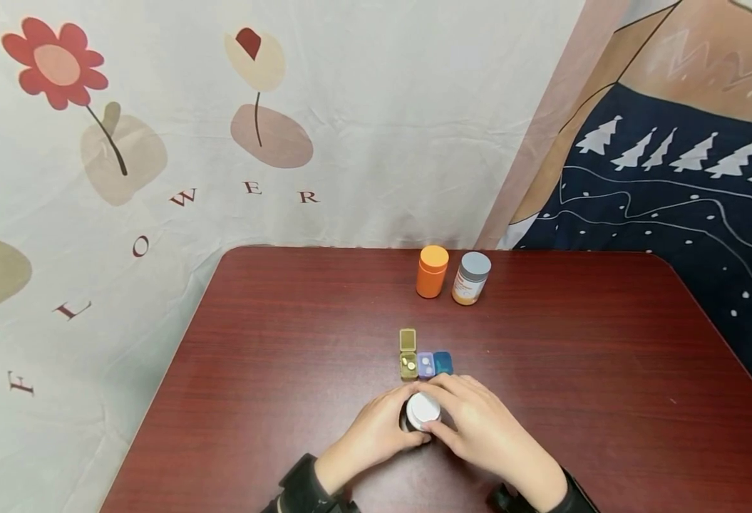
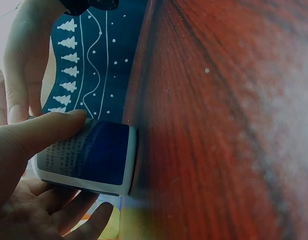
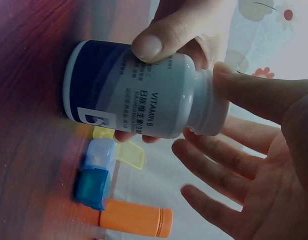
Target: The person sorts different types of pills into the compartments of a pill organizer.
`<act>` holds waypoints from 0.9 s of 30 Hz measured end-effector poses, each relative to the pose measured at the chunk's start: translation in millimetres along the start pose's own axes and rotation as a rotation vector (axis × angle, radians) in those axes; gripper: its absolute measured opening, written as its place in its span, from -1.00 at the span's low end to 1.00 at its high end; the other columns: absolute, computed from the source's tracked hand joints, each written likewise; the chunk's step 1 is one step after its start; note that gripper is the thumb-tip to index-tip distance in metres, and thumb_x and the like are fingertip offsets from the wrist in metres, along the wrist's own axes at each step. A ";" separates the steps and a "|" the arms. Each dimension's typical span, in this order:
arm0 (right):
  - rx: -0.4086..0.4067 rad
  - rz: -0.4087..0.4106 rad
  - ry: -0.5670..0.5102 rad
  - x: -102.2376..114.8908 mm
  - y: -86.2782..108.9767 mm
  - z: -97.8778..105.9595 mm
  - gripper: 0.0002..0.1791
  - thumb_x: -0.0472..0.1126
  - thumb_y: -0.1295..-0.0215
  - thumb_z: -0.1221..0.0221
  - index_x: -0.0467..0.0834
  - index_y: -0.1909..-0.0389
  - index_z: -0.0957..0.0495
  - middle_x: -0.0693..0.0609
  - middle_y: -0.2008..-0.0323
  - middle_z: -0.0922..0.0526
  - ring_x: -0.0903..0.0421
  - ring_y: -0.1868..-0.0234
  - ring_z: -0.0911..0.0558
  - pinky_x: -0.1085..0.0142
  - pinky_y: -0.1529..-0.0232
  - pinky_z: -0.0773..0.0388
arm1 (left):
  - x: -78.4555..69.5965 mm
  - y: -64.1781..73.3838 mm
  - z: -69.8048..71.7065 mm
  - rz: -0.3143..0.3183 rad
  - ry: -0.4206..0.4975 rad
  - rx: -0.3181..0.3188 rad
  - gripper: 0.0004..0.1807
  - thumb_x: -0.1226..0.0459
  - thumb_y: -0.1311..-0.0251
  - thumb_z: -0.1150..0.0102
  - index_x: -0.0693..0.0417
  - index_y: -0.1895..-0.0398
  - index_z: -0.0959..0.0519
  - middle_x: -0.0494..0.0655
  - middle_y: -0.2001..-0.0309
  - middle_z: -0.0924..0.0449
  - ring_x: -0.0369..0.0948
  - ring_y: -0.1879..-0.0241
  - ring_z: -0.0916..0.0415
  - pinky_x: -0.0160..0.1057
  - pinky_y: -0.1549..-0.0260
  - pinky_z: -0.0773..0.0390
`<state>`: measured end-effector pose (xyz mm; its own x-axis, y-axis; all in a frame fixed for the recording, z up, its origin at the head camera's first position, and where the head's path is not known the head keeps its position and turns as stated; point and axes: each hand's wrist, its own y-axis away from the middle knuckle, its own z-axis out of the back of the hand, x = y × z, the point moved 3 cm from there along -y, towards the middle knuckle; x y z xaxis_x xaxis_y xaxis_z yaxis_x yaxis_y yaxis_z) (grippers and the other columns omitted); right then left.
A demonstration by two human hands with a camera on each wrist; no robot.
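A white vitamin B bottle [image 3: 166,102] with a blue and white label stands on the table in front of me. My left hand [image 1: 376,429] grips its body, thumb on one side and fingers on the other. My right hand [image 1: 481,424] pinches the white cap [image 1: 423,410] between thumb and index finger, the other fingers spread out in the right wrist view. Just beyond the hands sits a small pill box: a yellow-green compartment [image 1: 408,366] with its lid raised and pale pills inside, a purple compartment [image 1: 425,365] with pale pills showing, and a blue compartment [image 1: 443,363].
Towards the table's back edge stand an orange bottle [image 1: 432,272] and a grey-capped bottle [image 1: 471,278] with a white label, side by side. A flower-printed cloth [image 1: 376,142] hangs behind the dark red wooden table [image 1: 273,342].
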<state>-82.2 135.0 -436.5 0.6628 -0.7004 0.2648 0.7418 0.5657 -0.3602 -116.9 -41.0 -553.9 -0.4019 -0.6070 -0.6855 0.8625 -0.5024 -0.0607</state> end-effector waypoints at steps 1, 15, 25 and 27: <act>-0.023 0.010 0.018 0.6 0.0 -1.0 -0.42 -0.10 -0.17 -0.66 -0.11 -0.21 -0.75 0.14 0.02 -0.75 0.10 0.00 -0.72 0.12 -0.05 -0.71 | 0.2 0.0 -0.1 0.003 0.001 0.001 -0.20 0.05 -0.12 -0.69 -0.15 -0.46 -0.59 -0.18 -0.28 -0.77 -0.29 -0.19 -0.70 -0.17 -0.16 -0.71; -0.238 0.045 0.276 2.1 -0.9 -10.9 -0.34 0.28 0.11 -0.68 -0.09 0.33 -0.56 0.16 0.40 -0.50 0.13 0.32 -0.52 0.19 0.03 -0.56 | 1.3 -0.6 -1.4 -0.014 0.016 -0.027 -0.21 0.09 -0.07 -0.71 -0.19 -0.42 -0.62 -0.25 -0.24 -0.79 -0.33 -0.16 -0.71 -0.21 -0.14 -0.70; -0.167 -0.008 0.246 5.2 -0.6 -11.6 -0.26 0.38 0.05 -0.59 -0.11 0.09 -0.66 0.14 0.24 -0.67 0.17 0.20 -0.61 0.19 -0.02 -0.56 | 1.4 -1.1 -2.2 -0.028 -0.009 -0.031 -0.21 0.07 -0.08 -0.70 -0.14 -0.44 -0.61 -0.19 -0.29 -0.78 -0.24 -0.23 -0.73 -0.14 -0.21 -0.72; -0.083 -0.025 0.128 3.1 -0.3 -11.0 -0.23 0.34 -0.04 -0.59 -0.10 -0.10 -0.68 0.14 0.06 -0.75 0.17 0.06 -0.66 0.16 -0.09 -0.60 | 1.9 -1.3 -2.0 -0.022 -0.028 -0.025 -0.20 0.04 -0.07 -0.71 -0.12 -0.42 -0.61 -0.17 -0.28 -0.78 -0.21 -0.23 -0.74 -0.11 -0.21 -0.73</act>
<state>-81.5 127.8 -445.5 0.6215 -0.7669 0.1602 0.7434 0.5128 -0.4294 -118.1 -40.3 -556.6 -0.4290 -0.6135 -0.6630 0.8606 -0.5005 -0.0937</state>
